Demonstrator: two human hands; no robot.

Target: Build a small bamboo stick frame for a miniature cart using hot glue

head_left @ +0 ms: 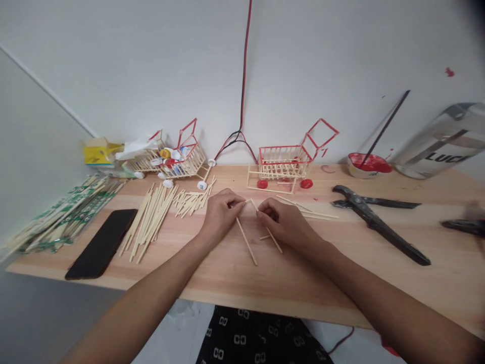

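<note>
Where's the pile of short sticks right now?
In the head view, the short sticks lie left of center on the table, between the pile of long sticks and the left hand.

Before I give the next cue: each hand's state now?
Left hand: closed, pinching a thin wooden stick.
Right hand: closed, pinching another wooden stick.

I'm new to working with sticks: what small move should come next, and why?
Perhaps gently press together the two thin sticks pinched by the left hand and right hand: their ends seem to meet at an angle, and I can't tell whether they're joined.
</note>
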